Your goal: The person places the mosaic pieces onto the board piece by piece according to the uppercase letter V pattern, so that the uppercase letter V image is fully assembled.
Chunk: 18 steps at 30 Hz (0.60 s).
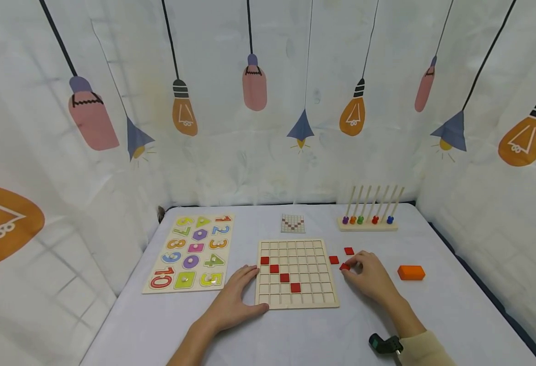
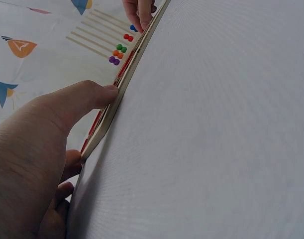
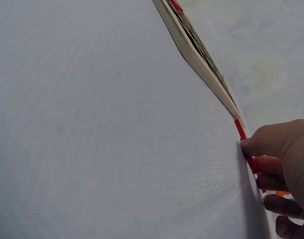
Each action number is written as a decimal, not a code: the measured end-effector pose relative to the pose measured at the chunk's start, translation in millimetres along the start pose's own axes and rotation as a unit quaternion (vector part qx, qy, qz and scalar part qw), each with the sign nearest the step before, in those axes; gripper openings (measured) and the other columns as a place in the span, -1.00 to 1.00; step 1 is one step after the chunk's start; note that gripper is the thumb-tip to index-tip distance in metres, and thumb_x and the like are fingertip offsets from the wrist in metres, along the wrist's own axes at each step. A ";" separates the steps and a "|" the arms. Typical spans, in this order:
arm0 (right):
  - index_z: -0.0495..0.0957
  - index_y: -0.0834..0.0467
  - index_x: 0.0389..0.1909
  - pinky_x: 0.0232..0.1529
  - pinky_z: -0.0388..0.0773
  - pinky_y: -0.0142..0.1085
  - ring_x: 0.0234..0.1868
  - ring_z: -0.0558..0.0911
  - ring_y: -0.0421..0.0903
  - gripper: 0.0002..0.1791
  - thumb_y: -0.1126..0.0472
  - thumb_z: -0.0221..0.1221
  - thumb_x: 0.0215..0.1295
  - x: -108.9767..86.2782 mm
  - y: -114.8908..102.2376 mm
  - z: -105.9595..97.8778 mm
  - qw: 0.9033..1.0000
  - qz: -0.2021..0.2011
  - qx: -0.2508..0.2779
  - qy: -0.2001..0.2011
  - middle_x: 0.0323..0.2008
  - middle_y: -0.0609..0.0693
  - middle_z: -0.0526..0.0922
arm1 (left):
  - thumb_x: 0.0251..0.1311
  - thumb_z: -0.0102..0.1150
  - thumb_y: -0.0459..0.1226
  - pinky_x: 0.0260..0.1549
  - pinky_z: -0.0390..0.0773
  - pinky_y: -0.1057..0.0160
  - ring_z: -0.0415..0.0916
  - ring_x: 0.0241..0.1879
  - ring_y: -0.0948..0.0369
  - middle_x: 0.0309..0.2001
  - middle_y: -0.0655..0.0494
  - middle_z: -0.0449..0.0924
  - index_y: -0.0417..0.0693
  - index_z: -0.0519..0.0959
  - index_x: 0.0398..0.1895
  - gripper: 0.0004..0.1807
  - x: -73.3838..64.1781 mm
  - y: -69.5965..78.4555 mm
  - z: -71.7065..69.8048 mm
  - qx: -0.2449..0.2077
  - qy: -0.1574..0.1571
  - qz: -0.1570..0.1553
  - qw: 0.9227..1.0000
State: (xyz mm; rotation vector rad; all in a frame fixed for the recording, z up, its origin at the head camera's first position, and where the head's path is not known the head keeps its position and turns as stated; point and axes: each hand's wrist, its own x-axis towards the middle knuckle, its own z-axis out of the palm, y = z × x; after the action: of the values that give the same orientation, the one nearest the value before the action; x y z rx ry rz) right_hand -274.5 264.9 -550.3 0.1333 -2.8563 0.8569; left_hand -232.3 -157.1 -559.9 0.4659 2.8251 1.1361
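Observation:
A wooden grid board (image 1: 314, 273) lies flat on the table, with several red square tiles in its cells, among them this tile (image 1: 295, 287), in a diagonal line. My left hand (image 1: 233, 305) rests at its near left corner, thumb against the near edge and fingertips at the left side. Seen in the left wrist view, the thumb (image 2: 99, 95) touches the board's edge. Just right of the board, my right hand (image 1: 372, 277) pinches a red tile (image 1: 344, 266) between thumb and fingers. Two loose red tiles, one nearer the board (image 1: 334, 260) and one farther back (image 1: 349, 251), lie beside it.
A small pattern card (image 1: 293, 223) lies behind the board. A puzzle board of numbers and shapes (image 1: 187, 254) lies to the left. At the back right stands a pegged bead rack (image 1: 367, 227); an orange block (image 1: 411, 273) sits on the right.

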 end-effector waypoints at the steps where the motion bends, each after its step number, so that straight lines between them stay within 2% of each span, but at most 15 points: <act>1: 0.83 0.02 -0.11 0.02 0.64 -0.17 -0.05 0.55 -0.03 -0.82 0.06 0.52 0.36 0.0 -0.3 -0.3 1.000 0.000 0.000 0.000 -0.10 -0.06 0.74 | 0.04 0.60 0.36 0.70 0.26 -0.27 0.08 0.80 0.03 0.74 0.28 0.26 0.20 0.39 0.70 0.16 0.0 0.0 0.0 0.000 0.000 0.000 1.000; 10: 0.84 0.02 -0.07 0.02 0.67 -0.16 -0.04 0.56 -0.05 -0.80 0.05 0.52 0.38 0.1 -2.1 -4.0 1.000 -0.001 -0.008 -0.003 -0.08 -0.07 0.77 | 0.04 0.61 0.35 0.70 0.26 -0.28 0.08 0.80 0.03 0.74 0.28 0.25 0.19 0.39 0.70 0.16 0.5 0.2 0.0 -0.003 -0.002 -0.004 1.000; 18: 0.84 -0.03 0.02 0.09 0.72 -0.07 0.04 0.61 -0.04 -0.75 0.01 0.50 0.41 3.0 -5.5 -7.7 1.000 -0.005 0.000 -0.009 -0.03 -0.08 0.79 | 0.04 0.60 0.37 0.70 0.26 -0.29 0.07 0.80 0.02 0.75 0.28 0.24 0.21 0.39 0.71 0.17 0.8 -0.8 0.6 0.000 -0.002 -0.006 1.000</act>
State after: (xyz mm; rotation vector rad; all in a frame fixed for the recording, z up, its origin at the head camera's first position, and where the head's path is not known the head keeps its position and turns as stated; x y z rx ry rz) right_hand -275.7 264.4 -540.5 0.1570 -2.8686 0.8588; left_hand -233.2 -157.1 -560.8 0.4511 2.8213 1.1308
